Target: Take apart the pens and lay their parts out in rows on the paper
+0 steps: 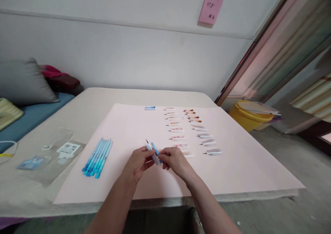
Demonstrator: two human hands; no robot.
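Observation:
Both hands meet over a pale pink sheet (232, 172) spread on the table. My left hand (138, 161) and my right hand (174, 159) are closed together on a blue and white pen (152, 149), its dark tip pointing up and away. A row of several blue pens (98, 157) lies side by side to the left of my left hand. Beyond my right hand lie two columns of small pen parts: pink-patterned ones (177, 128) and brown to grey ones (200, 128). A single blue piece (150, 107) lies at the sheet's far edge.
Clear plastic packaging with labels (55, 154) lies on the beige table (98, 96) at the left. A grey cushion (24, 82) and blue mat sit beyond it. A yellow bucket (248, 115) stands on the floor at the right. A pink note (210, 9) hangs on the wall.

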